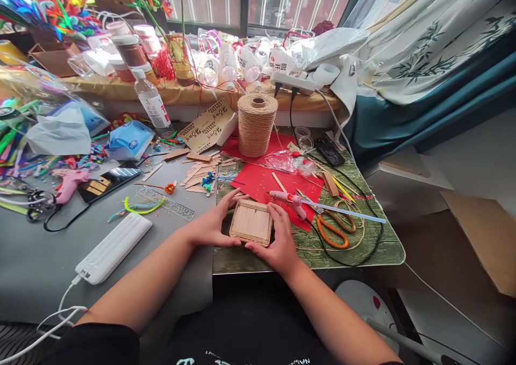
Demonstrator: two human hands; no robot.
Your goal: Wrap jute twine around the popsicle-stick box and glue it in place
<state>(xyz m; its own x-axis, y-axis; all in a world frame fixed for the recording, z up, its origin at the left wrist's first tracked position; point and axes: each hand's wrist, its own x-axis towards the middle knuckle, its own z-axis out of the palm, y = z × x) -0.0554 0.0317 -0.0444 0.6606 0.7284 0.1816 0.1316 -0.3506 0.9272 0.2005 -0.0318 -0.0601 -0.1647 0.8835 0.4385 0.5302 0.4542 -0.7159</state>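
Note:
A small square panel of wooden craft sticks (pixel 251 222), edged with twine, lies on the green mat near the table's front edge. My left hand (pixel 213 221) holds its left side, fingers curled round the edge. My right hand (pixel 278 242) grips its right and near side, thumb on the rim. Just beyond my right hand lies a pink glue gun (pixel 287 199) with a clear glue stick (pixel 346 212) pointing right.
A big spool of twine (pixel 257 124) stands on red paper (pixel 262 185) behind the panel. Orange scissors (pixel 334 230) and a black cable lie to the right. Loose craft sticks (pixel 199 174), a white power strip (pixel 113 247), another pink glue gun (pixel 69 184) and a phone (pixel 108 181) lie left.

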